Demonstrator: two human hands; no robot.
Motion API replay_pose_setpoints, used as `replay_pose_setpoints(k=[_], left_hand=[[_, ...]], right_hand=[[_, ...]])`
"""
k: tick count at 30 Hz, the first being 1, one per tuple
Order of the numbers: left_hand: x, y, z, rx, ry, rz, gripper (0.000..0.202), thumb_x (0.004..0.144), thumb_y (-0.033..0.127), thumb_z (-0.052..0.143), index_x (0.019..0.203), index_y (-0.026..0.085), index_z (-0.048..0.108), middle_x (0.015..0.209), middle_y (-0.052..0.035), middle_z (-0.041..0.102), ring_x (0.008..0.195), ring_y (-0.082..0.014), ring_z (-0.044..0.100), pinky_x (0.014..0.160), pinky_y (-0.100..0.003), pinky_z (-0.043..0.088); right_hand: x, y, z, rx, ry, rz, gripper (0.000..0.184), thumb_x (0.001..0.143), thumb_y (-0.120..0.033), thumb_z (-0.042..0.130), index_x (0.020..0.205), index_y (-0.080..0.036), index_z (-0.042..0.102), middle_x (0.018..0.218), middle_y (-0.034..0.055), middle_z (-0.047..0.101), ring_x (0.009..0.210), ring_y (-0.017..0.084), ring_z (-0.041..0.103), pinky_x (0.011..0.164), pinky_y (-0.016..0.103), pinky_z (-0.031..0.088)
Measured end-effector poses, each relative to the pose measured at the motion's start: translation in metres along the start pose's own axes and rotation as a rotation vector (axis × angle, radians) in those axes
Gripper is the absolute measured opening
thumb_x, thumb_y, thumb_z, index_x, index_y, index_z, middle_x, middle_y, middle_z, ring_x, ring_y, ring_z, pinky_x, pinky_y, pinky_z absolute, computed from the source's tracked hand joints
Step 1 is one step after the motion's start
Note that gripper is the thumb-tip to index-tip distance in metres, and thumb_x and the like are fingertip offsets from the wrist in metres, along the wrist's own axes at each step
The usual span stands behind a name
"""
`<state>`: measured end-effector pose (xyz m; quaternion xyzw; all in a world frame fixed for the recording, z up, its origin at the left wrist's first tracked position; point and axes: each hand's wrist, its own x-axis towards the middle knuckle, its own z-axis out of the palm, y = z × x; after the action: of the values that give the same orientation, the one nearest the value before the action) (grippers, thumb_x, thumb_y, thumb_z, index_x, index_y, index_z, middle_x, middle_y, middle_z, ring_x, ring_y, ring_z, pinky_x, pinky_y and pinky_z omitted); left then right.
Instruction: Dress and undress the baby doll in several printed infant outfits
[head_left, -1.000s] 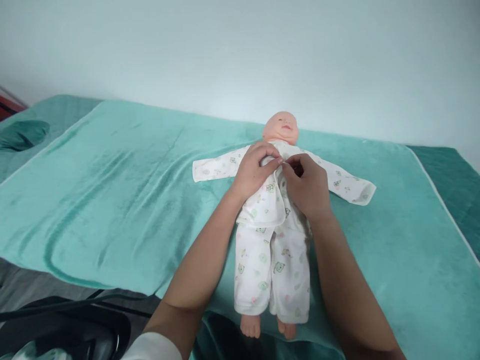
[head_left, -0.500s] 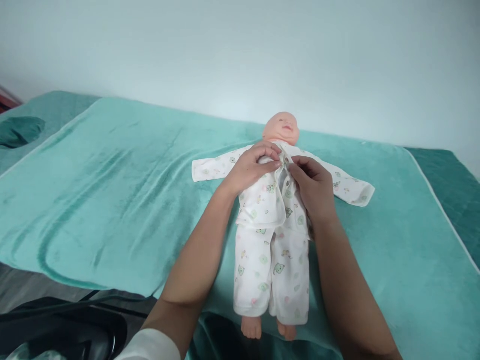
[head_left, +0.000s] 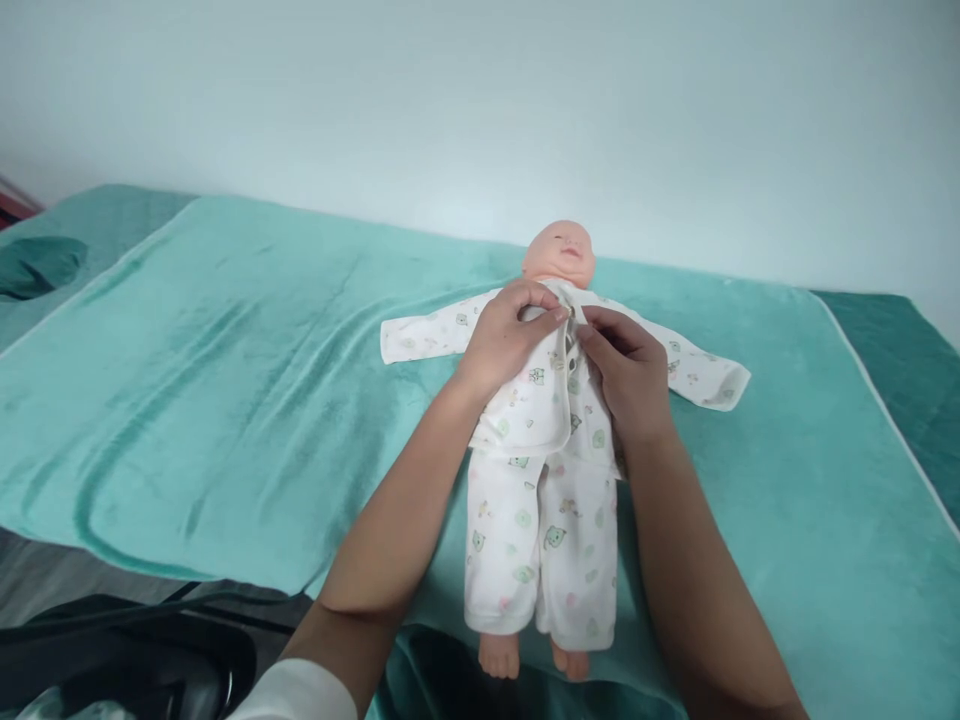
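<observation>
A baby doll (head_left: 561,252) lies on its back in a white printed shirt (head_left: 517,410) and matching trousers (head_left: 501,545). Both of its sleeved arms are spread out sideways. My left hand (head_left: 517,335) pinches the left-hand front edge of the shirt near the collar. On the other front edge, close beside it, my right hand (head_left: 626,365) has thumb and fingertips pressed together. Between the hands the shirt front is partly parted, with small round fasteners showing along it. Below them the two edges lie close, and my fingers hide part of the opening.
A turquoise plush cover (head_left: 225,400) lies wrinkled on the bed, with darker green cloth (head_left: 885,370) at its ends. A pale wall (head_left: 480,120) rises behind. At the lower left is a black object (head_left: 112,660), perhaps a chair, on a grey floor (head_left: 45,570).
My left thumb and fingertips have moved slightly right, drawing the left shirt edge closer to the right one. The gap between the edges is narrower.
</observation>
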<state>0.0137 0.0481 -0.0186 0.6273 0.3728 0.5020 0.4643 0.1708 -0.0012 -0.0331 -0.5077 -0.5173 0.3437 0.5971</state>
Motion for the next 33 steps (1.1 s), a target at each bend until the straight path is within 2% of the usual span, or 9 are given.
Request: replay_pose_setpoints(k=[4, 10, 16, 21, 28, 30, 33], left_hand=[[0.0, -0.001, -0.001, 0.05, -0.031, 0.038, 0.008, 0.089, 0.022, 0.069, 0.08, 0.021, 0.069, 0.104, -0.0025, 0.067, 0.107, -0.0182, 0.061, 0.104, -0.037, 0.045], [0.0, -0.003, -0.003, 0.018, -0.065, 0.027, 0.009, 0.087, 0.022, 0.072, 0.078, 0.023, 0.072, 0.109, -0.0029, 0.067, 0.108, -0.019, 0.062, 0.106, -0.04, 0.046], [0.0, -0.001, -0.007, -0.013, -0.129, -0.014, 0.016, 0.091, 0.026, 0.067, 0.077, 0.022, 0.074, 0.111, -0.0031, 0.067, 0.107, -0.0187, 0.062, 0.103, -0.039, 0.048], [-0.002, 0.002, -0.005, 0.011, -0.108, -0.031, 0.017, 0.089, 0.035, 0.072, 0.077, 0.022, 0.073, 0.112, -0.004, 0.067, 0.109, -0.0207, 0.062, 0.103, -0.04, 0.047], [-0.004, 0.0, 0.0, 0.063, -0.046, -0.015, 0.008, 0.083, 0.019, 0.071, 0.076, 0.021, 0.068, 0.111, -0.0037, 0.066, 0.115, -0.0219, 0.06, 0.109, -0.042, 0.043], [-0.004, -0.003, -0.001, 0.054, -0.04, -0.009, 0.005, 0.083, 0.017, 0.069, 0.082, 0.022, 0.067, 0.114, -0.0033, 0.066, 0.118, -0.0223, 0.059, 0.109, -0.042, 0.043], [-0.005, -0.007, -0.003, 0.004, -0.045, -0.023, 0.014, 0.083, 0.017, 0.067, 0.095, 0.024, 0.065, 0.118, -0.0035, 0.066, 0.12, -0.0222, 0.059, 0.11, -0.042, 0.043]], right_hand=[[0.0, -0.001, 0.0, -0.056, -0.014, -0.007, 0.023, 0.084, -0.04, 0.075, 0.104, -0.028, 0.078, 0.093, -0.0007, 0.073, 0.084, 0.016, 0.066, 0.082, 0.034, 0.056], [0.0, -0.014, -0.001, -0.152, -0.06, 0.045, 0.026, 0.079, -0.031, 0.077, 0.103, -0.024, 0.074, 0.083, -0.0021, 0.067, 0.069, 0.012, 0.055, 0.067, 0.029, 0.05], [-0.001, -0.022, 0.001, -0.257, -0.101, 0.054, 0.03, 0.078, -0.028, 0.073, 0.107, -0.023, 0.068, 0.083, -0.0021, 0.067, 0.069, 0.012, 0.055, 0.07, 0.029, 0.049], [-0.003, -0.022, 0.002, -0.352, -0.109, -0.005, 0.028, 0.079, -0.026, 0.069, 0.107, -0.025, 0.065, 0.084, -0.002, 0.066, 0.07, 0.012, 0.056, 0.068, 0.028, 0.047], [-0.005, -0.026, 0.004, -0.442, -0.134, -0.045, 0.028, 0.08, -0.025, 0.067, 0.107, -0.025, 0.062, 0.082, -0.0018, 0.066, 0.069, 0.013, 0.056, 0.068, 0.029, 0.047], [-0.006, -0.028, 0.005, -0.453, -0.148, -0.04, 0.03, 0.08, -0.026, 0.067, 0.109, -0.025, 0.062, 0.082, -0.0019, 0.066, 0.069, 0.014, 0.056, 0.068, 0.029, 0.047], [-0.007, -0.031, 0.006, -0.487, -0.159, -0.042, 0.032, 0.08, -0.027, 0.068, 0.111, -0.025, 0.061, 0.082, -0.0019, 0.065, 0.068, 0.014, 0.055, 0.068, 0.03, 0.047]])
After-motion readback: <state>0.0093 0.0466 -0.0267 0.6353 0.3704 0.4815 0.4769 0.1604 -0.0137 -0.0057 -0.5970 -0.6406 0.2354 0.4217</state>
